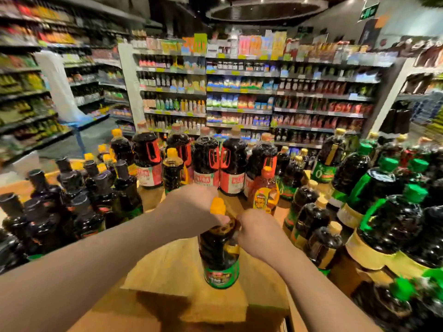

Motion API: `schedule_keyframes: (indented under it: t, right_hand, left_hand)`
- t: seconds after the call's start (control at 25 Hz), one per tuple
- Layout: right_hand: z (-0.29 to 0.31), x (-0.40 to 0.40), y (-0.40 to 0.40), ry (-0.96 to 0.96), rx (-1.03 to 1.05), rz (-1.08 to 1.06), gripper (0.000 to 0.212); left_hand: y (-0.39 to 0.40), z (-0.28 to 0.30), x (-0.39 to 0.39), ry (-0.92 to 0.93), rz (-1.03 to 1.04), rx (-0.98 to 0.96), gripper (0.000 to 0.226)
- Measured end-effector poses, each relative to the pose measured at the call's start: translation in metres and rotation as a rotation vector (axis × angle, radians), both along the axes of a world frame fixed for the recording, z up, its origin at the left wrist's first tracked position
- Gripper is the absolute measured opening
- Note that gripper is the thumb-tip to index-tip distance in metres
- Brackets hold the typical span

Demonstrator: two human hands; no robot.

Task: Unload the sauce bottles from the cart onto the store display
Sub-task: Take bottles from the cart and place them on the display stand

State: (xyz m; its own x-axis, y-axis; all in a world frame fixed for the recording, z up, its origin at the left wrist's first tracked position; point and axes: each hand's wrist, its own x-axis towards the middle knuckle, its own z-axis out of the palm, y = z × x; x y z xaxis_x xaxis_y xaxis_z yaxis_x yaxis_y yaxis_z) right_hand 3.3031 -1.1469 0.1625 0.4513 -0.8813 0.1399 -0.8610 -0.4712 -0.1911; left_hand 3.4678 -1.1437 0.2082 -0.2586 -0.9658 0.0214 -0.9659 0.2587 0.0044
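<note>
We have one dark sauce bottle (219, 250) in hand, standing upright on the wooden display top (172, 267), its long axis vertical and its orange cap (218, 206) pointing up and slightly away from us. Our left hand (191, 207) reaches over from the left and curls against the neck just below the cap; our right hand (257, 232) clamps on the shoulder and handle side — both hands are closed around the same bottle.

Behind it we count about five large jugs with red handles (206, 161) in a row, labels facing us, and one smaller amber bottle with an orange cap (266, 190) just right of our hands. To the left stands a tight cluster of black-capped bottles (96, 188), roughly a dozen, though blur keeps us from an exact count. To the right, green-capped jugs (383, 212) and gold-labelled bottles (321, 238) crowd together — more than ten, uncounted beyond that.

The open room is the bare wood around and in front of our bottle, a wedge between the black-capped cluster and the gold-labelled ones. The near edge of the display top drops away in steps below our forearms. Store shelves (239, 92) fill the background, blurred.
</note>
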Motion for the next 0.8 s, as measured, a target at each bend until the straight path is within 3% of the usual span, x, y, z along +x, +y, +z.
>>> schedule_keyframes:
  t: [0.2, 0.4, 0.6, 0.8]
  right_hand:
    - [-0.009, 0.023, -0.083, 0.021, 0.016, -0.047, 0.033]
    - [-0.011, 0.045, -0.152, 0.023, 0.037, -0.09, 0.007]
    - [-0.019, 0.063, -0.208, 0.037, 0.098, -0.097, 0.025]
    - [-0.03, 0.076, -0.254, 0.051, 0.122, -0.084, 0.026]
  left_hand:
    - [-0.079, 0.002, 0.015, 0.009, 0.032, 0.0, 0.045]
    - [-0.146, 0.004, 0.029, 0.051, 0.114, 0.046, 0.043]
    - [-0.201, -0.007, 0.039, 0.098, 0.178, 0.037, 0.03]
    - [-0.241, -0.019, 0.044, 0.08, 0.216, 0.002, 0.03]
